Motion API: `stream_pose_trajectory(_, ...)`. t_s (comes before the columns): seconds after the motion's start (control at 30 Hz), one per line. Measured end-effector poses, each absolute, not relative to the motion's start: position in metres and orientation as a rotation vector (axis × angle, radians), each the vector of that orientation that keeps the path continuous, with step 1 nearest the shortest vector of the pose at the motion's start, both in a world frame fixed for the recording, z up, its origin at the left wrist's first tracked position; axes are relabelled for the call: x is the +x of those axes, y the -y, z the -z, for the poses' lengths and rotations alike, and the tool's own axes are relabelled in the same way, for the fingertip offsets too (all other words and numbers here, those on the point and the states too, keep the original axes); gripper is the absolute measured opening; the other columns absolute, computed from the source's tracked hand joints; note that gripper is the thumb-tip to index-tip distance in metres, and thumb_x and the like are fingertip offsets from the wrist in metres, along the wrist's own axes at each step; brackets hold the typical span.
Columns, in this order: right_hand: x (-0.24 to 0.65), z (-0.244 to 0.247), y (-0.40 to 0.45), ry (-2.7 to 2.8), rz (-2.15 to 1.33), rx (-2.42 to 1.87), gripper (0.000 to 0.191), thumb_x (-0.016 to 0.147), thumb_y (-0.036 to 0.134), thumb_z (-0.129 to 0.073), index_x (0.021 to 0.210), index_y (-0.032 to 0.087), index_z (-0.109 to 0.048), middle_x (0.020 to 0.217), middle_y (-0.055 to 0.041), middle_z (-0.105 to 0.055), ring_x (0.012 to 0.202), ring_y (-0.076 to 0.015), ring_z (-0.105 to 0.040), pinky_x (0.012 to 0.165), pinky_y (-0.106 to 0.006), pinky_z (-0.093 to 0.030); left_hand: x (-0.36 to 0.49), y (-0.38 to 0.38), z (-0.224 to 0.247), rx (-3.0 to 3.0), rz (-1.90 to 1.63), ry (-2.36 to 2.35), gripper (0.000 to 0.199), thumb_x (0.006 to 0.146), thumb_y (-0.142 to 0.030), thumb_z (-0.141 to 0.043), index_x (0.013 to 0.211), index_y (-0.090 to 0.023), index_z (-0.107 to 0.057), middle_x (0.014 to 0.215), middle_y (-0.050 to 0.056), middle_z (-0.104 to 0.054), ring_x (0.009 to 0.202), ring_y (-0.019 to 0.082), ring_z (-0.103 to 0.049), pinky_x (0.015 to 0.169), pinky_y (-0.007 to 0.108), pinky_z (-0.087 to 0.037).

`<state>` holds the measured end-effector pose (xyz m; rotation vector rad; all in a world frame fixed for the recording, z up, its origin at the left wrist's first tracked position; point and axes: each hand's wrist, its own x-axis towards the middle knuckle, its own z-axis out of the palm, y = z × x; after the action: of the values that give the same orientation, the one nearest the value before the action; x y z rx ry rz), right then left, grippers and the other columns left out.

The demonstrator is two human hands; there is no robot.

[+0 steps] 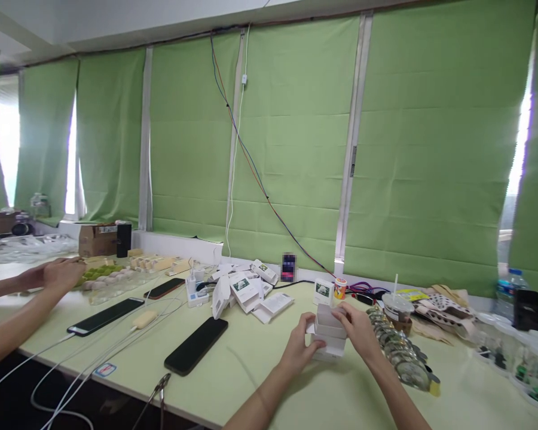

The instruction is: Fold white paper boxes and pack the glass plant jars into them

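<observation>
A small white cardboard box (330, 345) stands at the front middle of the table, its grey-white flaps raised. My left hand (298, 347) grips its left side, thumb toward me and fingers behind. The fingers of my right hand (355, 325) pinch the upper flap at the box's right. What the box holds inside is hidden. Just behind it stands a closed white box (323, 290) with a dark printed picture. To the right of my right hand lies a row of round, clear-lidded tins (401, 358).
A heap of white boxes (246, 292) lies left of my hands, near phones (196, 345) and white cables. At far left a co-worker's hands (58, 273) are above egg-like pieces in a tray (110, 283). On the right are a lidded cup (397, 306) and clear jars (520, 358).
</observation>
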<state>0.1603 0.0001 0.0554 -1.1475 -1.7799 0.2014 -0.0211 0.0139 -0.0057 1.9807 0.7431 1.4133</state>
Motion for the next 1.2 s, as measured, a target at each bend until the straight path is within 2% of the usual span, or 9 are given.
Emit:
stream_pose_trajectory(0.07,0.160,-0.052,-0.005,1.713,-0.230,-1.176,0.021,0.081,0.040,-0.049,0.074,0.022,-0.057,0.065,-0.0004,-0.064,0.058,-0.0196,-0.056,0.056,-0.028,-0.038,-0.022,-0.014,0.007,1.992,-1.405,-0.731,0.062,0.070,-0.012,-0.065,0.125,-0.023,-0.039,0.114,0.005,-0.061,0.105,0.022,-0.055,0.096,0.035,-0.039)
stream_pose_trajectory(0.13,0.160,-0.049,-0.009,1.667,-0.264,-1.199,0.019,0.078,0.039,-0.050,0.080,0.022,-0.058,0.068,-0.0006,-0.065,0.061,-0.0203,-0.058,0.058,-0.028,-0.039,-0.022,-0.013,0.008,2.037,-1.405,-0.732,0.064,0.073,-0.013,-0.063,0.130,-0.025,-0.037,0.117,0.005,-0.060,0.108,0.022,-0.053,0.097,0.036,-0.038)
stream_pose_trajectory(0.3,0.156,-0.046,-0.019,1.652,-0.291,-1.270,0.020,0.070,0.036,-0.054,0.083,0.023,-0.059,0.063,0.0008,-0.064,0.060,-0.0216,-0.058,0.058,-0.029,-0.040,-0.023,-0.013,0.007,2.131,-1.425,-0.725,0.043,0.074,-0.017,-0.064,0.115,-0.024,-0.054,0.126,0.008,-0.050,0.117,0.025,-0.045,0.096,0.037,-0.040)
stream_pose_trajectory(0.47,0.158,-0.031,-0.034,1.665,-0.370,-1.238,0.021,0.066,0.035,-0.055,0.078,0.024,-0.068,0.072,-0.0019,-0.070,0.064,-0.0233,-0.062,0.061,-0.032,-0.044,-0.022,-0.016,0.009,2.061,-1.449,-0.731,0.057,0.071,-0.017,-0.067,0.124,-0.026,-0.047,0.132,0.008,-0.043,0.120,0.024,-0.043,0.091,0.035,-0.045)
stream_pose_trajectory(0.57,0.160,-0.020,-0.042,1.647,-0.395,-1.223,0.028,0.067,0.039,-0.055,0.079,0.021,-0.073,0.082,-0.0073,-0.071,0.074,-0.0265,-0.065,0.067,-0.036,-0.047,-0.023,-0.017,0.009,2.040,-1.428,-0.767,0.051,0.071,-0.020,-0.068,0.119,-0.027,-0.053,0.138,0.008,-0.036,0.122,0.026,-0.042,0.090,0.035,-0.046)
stream_pose_trajectory(0.7,0.158,-0.014,-0.040,1.604,-0.351,-1.230,0.033,0.070,0.043,-0.055,0.080,0.018,-0.074,0.089,-0.0128,-0.068,0.084,-0.0294,-0.064,0.075,-0.039,-0.048,-0.022,-0.017,0.005,2.042,-1.406,-0.782,0.043,0.073,-0.023,-0.066,0.114,-0.025,-0.057,0.127,0.009,-0.049,0.116,0.025,-0.047,0.087,0.034,-0.048)
stream_pose_trajectory(0.9,0.148,-0.004,-0.015,1.541,-0.249,-1.070,0.034,0.086,0.044,-0.045,0.075,0.020,-0.067,0.083,-0.0067,-0.063,0.079,-0.0223,-0.061,0.075,-0.033,-0.046,-0.021,-0.018,0.005,2.043,-1.416,-0.813,0.035,0.073,-0.025,-0.065,0.107,-0.023,-0.060,0.108,0.005,-0.058,0.101,0.022,-0.055,0.082,0.031,-0.049)
stream_pose_trajectory(1.1,0.151,0.009,-0.005,1.644,-0.219,-0.937,0.028,0.085,0.044,-0.052,0.097,0.022,-0.063,0.094,-0.0060,-0.061,0.090,-0.0227,-0.059,0.079,-0.033,-0.047,-0.019,-0.018,0.005,1.978,-1.416,-0.771,0.032,0.076,-0.022,-0.062,0.108,-0.022,-0.058,0.106,0.005,-0.057,0.098,0.020,-0.055,0.084,0.032,-0.050)
stream_pose_trajectory(1.2,0.151,0.012,-0.006,1.650,-0.260,-0.936,0.028,0.087,0.043,-0.049,0.102,0.023,-0.061,0.098,-0.0064,-0.060,0.093,-0.0232,-0.058,0.081,-0.034,-0.047,-0.018,-0.020,0.006,1.966,-1.422,-0.748,0.032,0.077,-0.022,-0.061,0.109,-0.022,-0.058,0.105,0.005,-0.056,0.098,0.020,-0.055,0.085,0.033,-0.050)
